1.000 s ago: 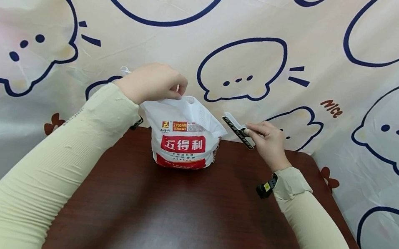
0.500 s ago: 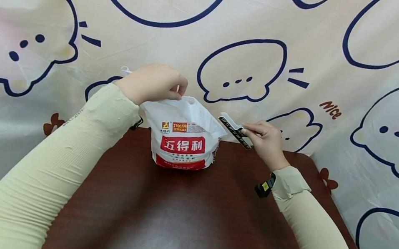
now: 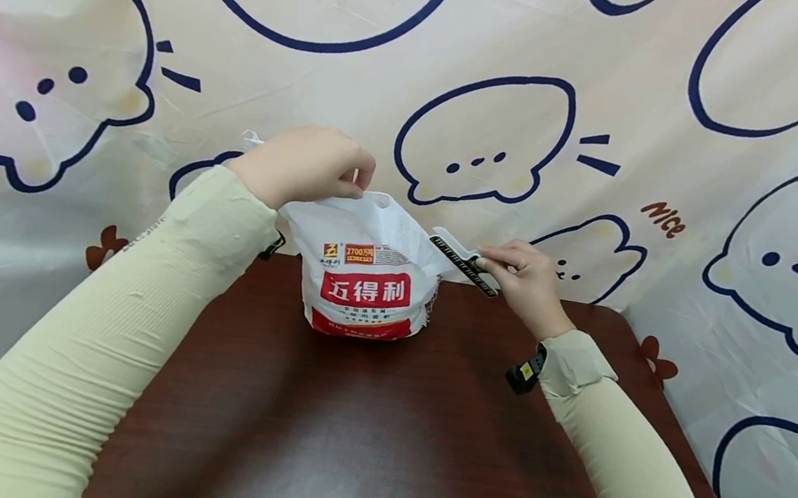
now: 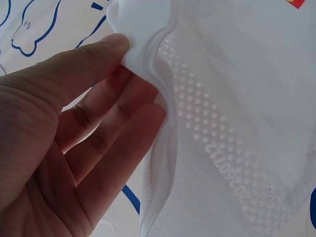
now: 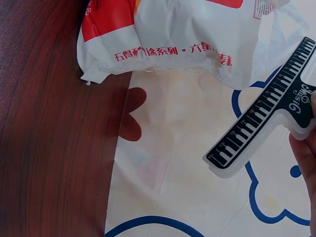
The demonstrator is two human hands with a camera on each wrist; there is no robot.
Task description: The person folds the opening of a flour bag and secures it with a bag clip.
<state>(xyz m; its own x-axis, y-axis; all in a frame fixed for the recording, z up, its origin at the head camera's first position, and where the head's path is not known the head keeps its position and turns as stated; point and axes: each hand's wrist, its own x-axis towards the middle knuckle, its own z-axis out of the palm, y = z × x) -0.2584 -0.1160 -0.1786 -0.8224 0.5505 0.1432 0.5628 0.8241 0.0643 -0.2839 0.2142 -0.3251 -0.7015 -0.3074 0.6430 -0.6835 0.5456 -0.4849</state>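
Observation:
A white flour bag (image 3: 365,299) with red printed labels stands upright on the dark table, toward its far edge. My left hand (image 3: 310,163) pinches the bag's top edge between thumb and fingers; in the left wrist view, the white fabric (image 4: 197,163) shows embossed dots and numbers. At the bag's right side, my right hand (image 3: 529,283) pinches the handle of a piano-key-patterned clip (image 3: 463,264). The right wrist view shows the clip (image 5: 259,111) marked "Music", its long bar angled close to the bag's side (image 5: 182,44). Whether its bar touches the bag is unclear.
Dark brown wood makes up the table (image 3: 374,439). A pale curtain (image 3: 504,27) with blue cartoon outlines hangs right behind and beside it. A black wrist device (image 3: 527,371) is strapped to my right wrist.
My right hand has moved slightly left, bringing the clip closer to the bag's upper right corner. The left hand and the bag stay in place.

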